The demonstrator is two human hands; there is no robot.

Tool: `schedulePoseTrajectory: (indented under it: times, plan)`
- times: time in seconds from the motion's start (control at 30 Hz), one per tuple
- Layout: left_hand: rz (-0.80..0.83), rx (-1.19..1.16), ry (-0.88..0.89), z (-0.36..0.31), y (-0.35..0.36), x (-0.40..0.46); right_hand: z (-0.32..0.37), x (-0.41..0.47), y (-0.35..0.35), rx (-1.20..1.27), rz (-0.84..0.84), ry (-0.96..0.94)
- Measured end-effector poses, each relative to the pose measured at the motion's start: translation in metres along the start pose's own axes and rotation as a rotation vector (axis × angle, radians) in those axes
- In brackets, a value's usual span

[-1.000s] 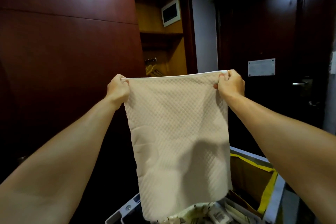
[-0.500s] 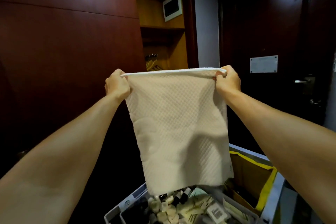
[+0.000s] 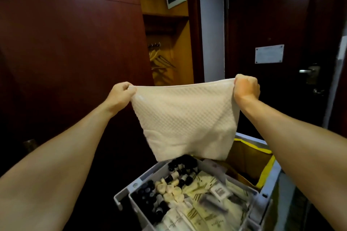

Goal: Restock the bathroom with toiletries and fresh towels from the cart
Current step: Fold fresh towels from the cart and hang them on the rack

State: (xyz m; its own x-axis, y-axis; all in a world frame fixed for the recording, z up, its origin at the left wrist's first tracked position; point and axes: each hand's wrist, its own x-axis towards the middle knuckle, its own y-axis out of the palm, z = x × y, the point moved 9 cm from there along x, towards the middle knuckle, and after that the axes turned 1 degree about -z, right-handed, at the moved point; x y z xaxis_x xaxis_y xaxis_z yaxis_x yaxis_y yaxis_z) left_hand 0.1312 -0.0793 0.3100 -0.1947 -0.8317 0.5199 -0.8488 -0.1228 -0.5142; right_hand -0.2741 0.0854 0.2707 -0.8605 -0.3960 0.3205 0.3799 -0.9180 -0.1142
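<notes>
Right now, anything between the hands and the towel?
No. The left hand and right hand each grip a top corner of the towel, which hangs over the toiletries tray. Nothing sits between.

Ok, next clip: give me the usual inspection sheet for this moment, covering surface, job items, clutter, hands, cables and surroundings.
Surface: grey cart, its top tray rim visible at lower centre.
Job's things: cream waffle-textured towel held up stretched above the cart; small dark-capped bottles, pale round toiletries and cream sachets in the tray.
Clutter: yellow-edged bag on the cart's far side.
Hands: left hand and right hand each grip a top corner of the towel.
Cables: nothing seen.
Surroundings: dark wood panel at left, open wardrobe with hangers, dark door with a plaque and a lever handle.
</notes>
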Motion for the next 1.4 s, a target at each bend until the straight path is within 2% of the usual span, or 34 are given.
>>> schedulePoseTrajectory:
  times: [0.1,0.2,0.37,0.5,0.57,0.63,0.7,0.73,0.8,0.87,0.93,1.0,1.07,1.1,1.17,1.23,1.27,1.33,1.4]
  plan:
    - [0.127,-0.181,-0.177,0.025,0.015,-0.018,-0.017,-0.014,0.003,-0.110,0.069,0.044]
    - [0.207,-0.335,-0.332,0.042,0.030,-0.037,-0.028,-0.029,0.010,-0.096,0.194,0.102]
    - [0.419,-0.321,-0.387,0.050,0.054,-0.062,-0.046,-0.061,0.030,0.013,0.467,0.186]
    - [0.458,-0.413,-0.423,0.052,0.067,-0.072,-0.054,-0.080,0.039,0.140,0.584,0.261]
    - [0.375,-0.320,-0.444,0.063,0.063,-0.071,-0.063,-0.079,0.040,0.101,0.602,0.301]
    - [0.207,0.027,-0.413,0.077,0.048,-0.067,-0.071,-0.073,0.041,-0.086,0.579,0.267]
    - [0.051,0.402,-0.365,0.080,0.036,-0.067,-0.073,-0.066,0.036,-0.358,0.453,0.152]
    - [-0.017,0.489,-0.350,0.078,0.034,-0.070,-0.068,-0.065,0.033,-0.468,0.371,0.072]
    - [-0.124,0.501,-0.348,0.074,0.033,-0.073,-0.056,-0.069,0.032,-0.537,0.267,-0.049]
    - [-0.209,0.401,-0.390,0.074,0.029,-0.073,-0.052,-0.070,0.031,-0.489,0.219,-0.086]
    - [-0.299,0.268,-0.438,0.078,0.023,-0.071,-0.050,-0.068,0.031,-0.404,0.182,-0.108]
    - [-0.354,0.132,-0.495,0.083,0.020,-0.071,-0.048,-0.068,0.036,-0.228,0.224,-0.053]
    - [-0.357,-0.016,-0.554,0.094,0.022,-0.071,-0.053,-0.070,0.049,0.139,0.356,0.135]
    - [-0.349,-0.102,-0.587,0.100,0.024,-0.071,-0.058,-0.076,0.059,0.332,0.480,0.271]
    - [-0.325,-0.264,-0.628,0.108,0.025,-0.069,-0.058,-0.103,0.077,0.529,0.855,0.449]
    - [-0.319,-0.336,-0.615,0.105,0.025,-0.068,-0.059,-0.133,0.089,0.440,1.197,0.450]
    - [-0.318,-0.366,-0.606,0.101,0.025,-0.067,-0.060,-0.143,0.093,0.382,1.292,0.425]
    - [-0.195,-0.559,-0.619,0.096,0.042,-0.067,-0.058,-0.152,0.101,0.339,1.367,0.399]
    - [0.020,-0.727,-0.656,0.087,0.065,-0.071,-0.051,-0.159,0.108,0.349,1.425,0.394]
